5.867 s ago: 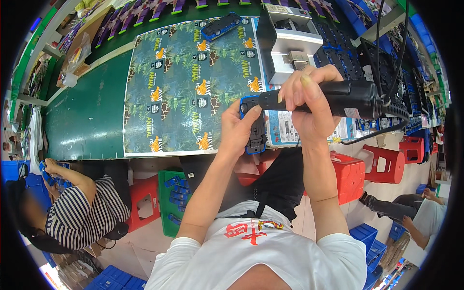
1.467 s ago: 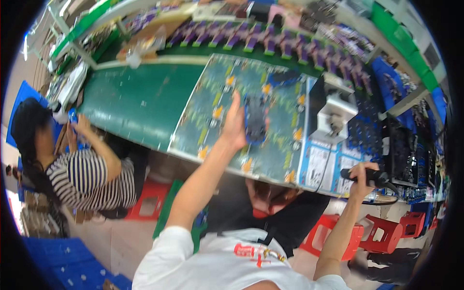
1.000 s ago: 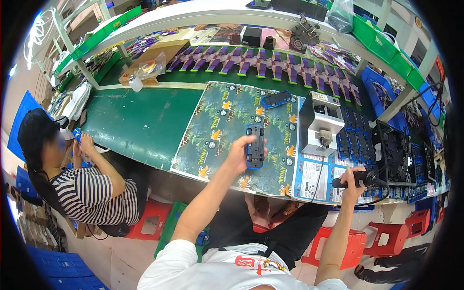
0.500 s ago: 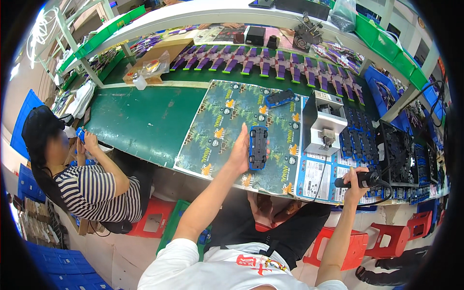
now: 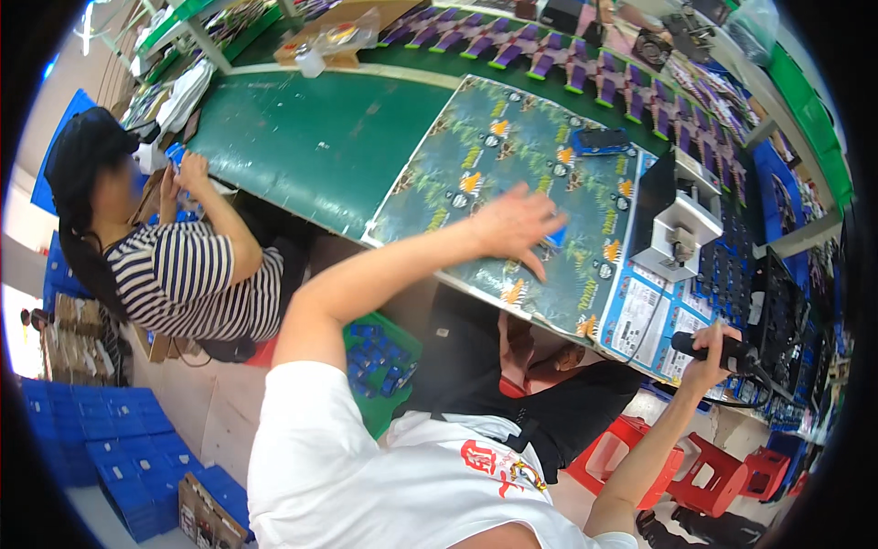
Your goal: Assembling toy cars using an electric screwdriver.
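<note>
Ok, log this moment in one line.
left hand: at partly hidden blue item; right hand: gripping black handheld tool; toy car: on patterned sheet

Glossy deep green colours the flat counter [image 5: 274, 137]; the flat printed sheet [image 5: 434, 188] on it is leaf-patterned dark teal with orange patches [image 5: 472, 182]. The cylindrical power tool [image 5: 743, 359] is black, the mostly covered object [image 5: 556, 236] at the left hand [image 5: 512, 224] bright blue, the plastic stools [image 5: 727, 468] red, the co-worker's shirt [image 5: 174, 279] striped black and white.

The tabletop [image 5: 274, 137] at left looks glossy and smooth, the sheet [image 5: 512, 165] printed paper, the power tool [image 5: 741, 355] black plastic, the near shirt [image 5: 412, 485] matt cloth, the 3 near-right stools [image 5: 663, 487] smooth plastic.
</note>
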Demonstrator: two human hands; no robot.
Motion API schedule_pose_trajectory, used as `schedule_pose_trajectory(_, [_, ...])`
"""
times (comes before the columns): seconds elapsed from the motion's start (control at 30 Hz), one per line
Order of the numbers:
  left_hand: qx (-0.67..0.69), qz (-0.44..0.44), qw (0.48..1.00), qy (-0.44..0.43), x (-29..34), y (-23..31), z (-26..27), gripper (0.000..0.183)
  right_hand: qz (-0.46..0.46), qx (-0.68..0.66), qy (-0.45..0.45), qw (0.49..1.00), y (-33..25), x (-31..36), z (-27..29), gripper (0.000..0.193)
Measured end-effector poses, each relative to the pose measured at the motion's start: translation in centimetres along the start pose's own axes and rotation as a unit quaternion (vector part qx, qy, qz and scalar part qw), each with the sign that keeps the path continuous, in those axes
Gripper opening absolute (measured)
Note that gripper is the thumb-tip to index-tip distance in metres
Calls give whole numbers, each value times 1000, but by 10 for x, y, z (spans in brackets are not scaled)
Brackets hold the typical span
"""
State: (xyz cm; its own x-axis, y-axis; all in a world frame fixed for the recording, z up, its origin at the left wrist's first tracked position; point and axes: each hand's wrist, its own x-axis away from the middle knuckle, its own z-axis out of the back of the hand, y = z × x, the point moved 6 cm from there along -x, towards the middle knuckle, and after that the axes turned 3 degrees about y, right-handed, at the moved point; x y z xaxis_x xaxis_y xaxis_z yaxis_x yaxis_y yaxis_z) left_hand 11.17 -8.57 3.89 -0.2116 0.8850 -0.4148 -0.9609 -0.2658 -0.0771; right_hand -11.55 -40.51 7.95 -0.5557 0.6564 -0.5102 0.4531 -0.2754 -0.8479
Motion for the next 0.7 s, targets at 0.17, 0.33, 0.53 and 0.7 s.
schedule_pose_trajectory(0.17, [-152,199,968,14,117,-90,78,103,-17,-26,-7,1000,4,-2,6,11])
schedule_pose_trajectory(0.33, [-152,369,903,161,212,-99,83,81,-19,-28,2,999,7,-3,-1,12])
schedule_pose_trajectory(0.53, [-55,419,883,204,206,-117,82,70,3,-18,10,1000,3,-1,0,10])
schedule_pose_trajectory(0.7, [-89,418,901,73,182,-169,78,96,-13,-8,14,1000,0,4,-3,11])
